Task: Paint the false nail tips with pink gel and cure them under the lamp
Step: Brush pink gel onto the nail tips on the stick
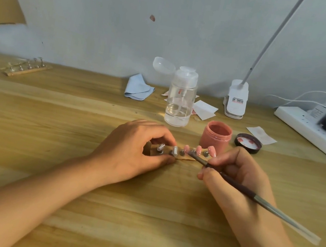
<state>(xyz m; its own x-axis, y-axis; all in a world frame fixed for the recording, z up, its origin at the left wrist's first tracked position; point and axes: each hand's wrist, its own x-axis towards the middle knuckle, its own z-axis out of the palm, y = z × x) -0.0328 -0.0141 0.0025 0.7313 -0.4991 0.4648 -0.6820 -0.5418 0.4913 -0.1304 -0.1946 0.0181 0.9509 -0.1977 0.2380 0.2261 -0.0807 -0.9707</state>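
Pale wood-grain table (56,109) runs back to a grey-white wall. At its middle the left hand (135,151) curls fingers and thumb round the nine o'clock end of a wooden holder strip (167,148), pressing it to the table. The right hand (232,174) pinches a brush (261,201) like a pen, with the bristles at the third tip along. Five false nail tips stand on the strip: three pink tips (198,148) toward three o'clock and two clear tips (174,150) by the left fingers. Just beyond the strip, at one o'clock, stands the open pink gel jar (216,137), with its lid (248,143) lying beside it. At twelve o'clock is a clear pump bottle (180,100), with a blue cloth (137,88) at eleven. A clip lamp (236,99) stands at one o'clock, a power strip (312,130) at two, and a second holder strip (27,68) far off at ten.
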